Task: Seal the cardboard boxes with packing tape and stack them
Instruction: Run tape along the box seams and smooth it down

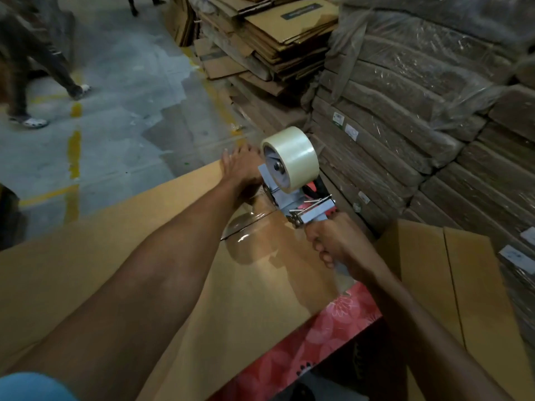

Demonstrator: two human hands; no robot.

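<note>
Cardboard box [115, 270] lies beneath the tape dispenser [292, 195], whose handle points back at me | my right hand [333, 244] wraps that handle | left hand [240, 166] flat just left of the dispenser, fingers straight, holding nothing | I judge the pull runs toward me.

Blue sleeve [31, 386], apparently, on left arm [144, 285].

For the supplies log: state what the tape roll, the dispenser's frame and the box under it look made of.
Tape roll: clear plastic film, glossy; light streaks across its pale surface. Dispenser's frame: likely metal, bare grey plate with bright edges. Box: plain brown cardboard, matte, with a flap seam.
</note>
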